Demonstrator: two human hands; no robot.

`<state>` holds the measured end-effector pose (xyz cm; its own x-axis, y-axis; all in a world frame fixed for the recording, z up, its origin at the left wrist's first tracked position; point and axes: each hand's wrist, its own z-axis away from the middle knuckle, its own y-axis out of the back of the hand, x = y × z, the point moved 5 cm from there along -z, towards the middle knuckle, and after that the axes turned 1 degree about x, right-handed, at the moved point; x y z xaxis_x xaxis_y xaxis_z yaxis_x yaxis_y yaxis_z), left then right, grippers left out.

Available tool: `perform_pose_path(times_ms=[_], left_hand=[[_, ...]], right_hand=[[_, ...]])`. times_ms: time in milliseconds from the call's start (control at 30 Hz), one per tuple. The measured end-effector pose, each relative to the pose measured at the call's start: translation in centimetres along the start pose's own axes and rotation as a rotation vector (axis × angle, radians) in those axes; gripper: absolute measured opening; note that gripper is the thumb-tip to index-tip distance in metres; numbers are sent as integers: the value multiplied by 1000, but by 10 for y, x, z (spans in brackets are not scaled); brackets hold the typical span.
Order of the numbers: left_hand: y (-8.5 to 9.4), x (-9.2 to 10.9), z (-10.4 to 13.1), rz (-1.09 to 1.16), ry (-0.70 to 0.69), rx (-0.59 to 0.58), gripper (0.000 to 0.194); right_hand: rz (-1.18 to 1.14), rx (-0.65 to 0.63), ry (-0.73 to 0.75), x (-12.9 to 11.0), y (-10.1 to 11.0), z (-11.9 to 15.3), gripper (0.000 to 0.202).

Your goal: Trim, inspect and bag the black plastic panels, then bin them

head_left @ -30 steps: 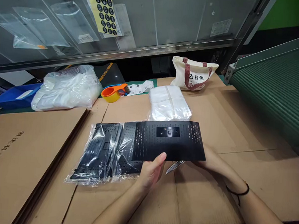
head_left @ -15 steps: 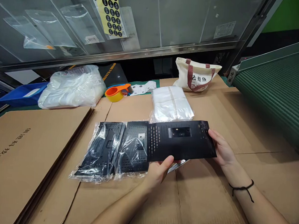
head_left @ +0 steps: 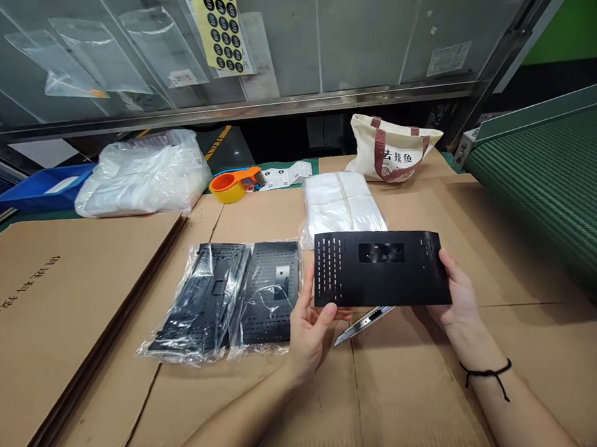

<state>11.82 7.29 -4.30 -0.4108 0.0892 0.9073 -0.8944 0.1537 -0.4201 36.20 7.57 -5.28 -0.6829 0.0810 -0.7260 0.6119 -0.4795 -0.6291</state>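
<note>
A black perforated panel [head_left: 383,278] is held up between both hands, its broad face toward me. My left hand [head_left: 310,324] grips its left lower corner, thumb in front and fingers behind. At the right end, my right hand [head_left: 458,292] is closed on the edge. Beneath the panel a utility knife [head_left: 363,325] lies on the cardboard, partly covered. To the left lie two black perforated panels in clear plastic bags, one bagged panel [head_left: 199,295] farther left and another bagged panel [head_left: 266,315] beside it. Behind the held panel sits a stack of clear plastic bags [head_left: 344,202].
Cardboard sheets [head_left: 70,285] are stacked at left. Toward the back are a blue tray [head_left: 45,187], a wrapped plastic bundle [head_left: 143,175], an orange tape dispenser [head_left: 230,186] and a cloth bag [head_left: 392,152]. A green conveyor belt [head_left: 556,177] borders the right.
The black panel has moved right and slightly up with both hands. My left hand now grips its left corner instead of its lower edge, and more of the knife shows.
</note>
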Motion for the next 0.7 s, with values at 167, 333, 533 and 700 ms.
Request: perform_pose_path(times_ms=[167, 333, 533, 700], left_hand=[[-1, 0, 2, -42, -54, -14, 86], [-1, -3, 2, -97, -42, -24, 93], [-3, -2, 2, -143, -5, -13, 101], [-3, -1, 1, -150, 20, -23, 106]], right_hand=[[-64, 22, -3, -4, -3, 2, 9], [-80, 25, -6, -5, -6, 4, 10], [-90, 34, -4, -5, -4, 4, 9], [-48, 19, -74, -1, -1, 2, 14]])
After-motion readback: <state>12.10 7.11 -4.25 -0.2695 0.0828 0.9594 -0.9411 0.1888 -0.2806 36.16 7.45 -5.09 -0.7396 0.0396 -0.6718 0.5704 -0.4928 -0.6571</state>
